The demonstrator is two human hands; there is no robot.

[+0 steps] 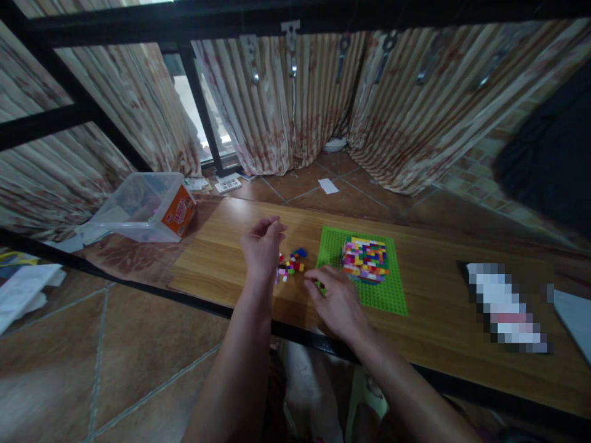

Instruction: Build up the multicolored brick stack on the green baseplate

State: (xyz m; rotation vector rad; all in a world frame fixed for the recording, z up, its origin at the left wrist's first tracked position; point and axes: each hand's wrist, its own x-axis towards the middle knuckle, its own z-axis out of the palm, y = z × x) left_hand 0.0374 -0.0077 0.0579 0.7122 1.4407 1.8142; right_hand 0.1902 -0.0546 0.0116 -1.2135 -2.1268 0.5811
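My left hand (262, 247) is raised above the wooden table, left of a small pile of loose toy bricks (292, 264). Its fingertips are pinched together, and whatever may be between them is too small to make out. My right hand (336, 300) is low over the table between the pile and a green baseplate (392, 295). The thumb and fingers there curl inward, hiding what they may hold. A block of many-coloured stacked bricks (365, 259) stands on the baseplate, just beyond my right hand.
A clear plastic box (138, 206) with an orange label stands at the table's left end. A blurred-out flat object (508, 307) lies to the right, near a white sheet (575, 317). Curtains (286, 111) hang behind the table. A dark shape (549, 147) fills the upper right.
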